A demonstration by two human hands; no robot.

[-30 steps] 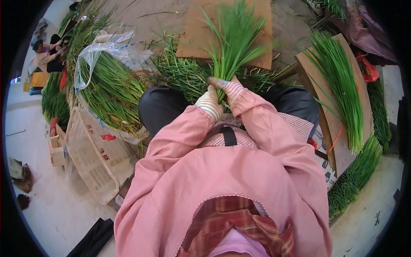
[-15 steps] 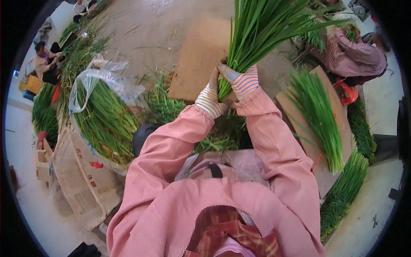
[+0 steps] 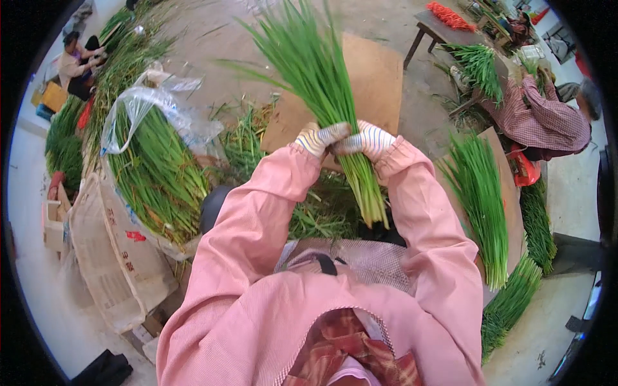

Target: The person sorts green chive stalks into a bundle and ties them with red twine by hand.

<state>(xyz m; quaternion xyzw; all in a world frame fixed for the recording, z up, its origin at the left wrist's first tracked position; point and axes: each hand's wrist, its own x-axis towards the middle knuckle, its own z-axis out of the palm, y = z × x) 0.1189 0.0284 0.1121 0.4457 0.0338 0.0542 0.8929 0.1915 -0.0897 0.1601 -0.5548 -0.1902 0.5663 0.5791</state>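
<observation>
Bundle (image 3: 325,90) sits within curled fingers of left hand (image 3: 324,137) and right hand (image 3: 365,139); light, even pressure should spare stems (image 3: 368,196).

Crate lettering: dark red characters (image 3: 127,257) run in a slanting line down the beige plastic crate (image 3: 96,257), too small and blurred to read surely.
Crate mark: a brighter red patch (image 3: 136,236) beside them, its form unclear.
Numbers: none legible.
</observation>
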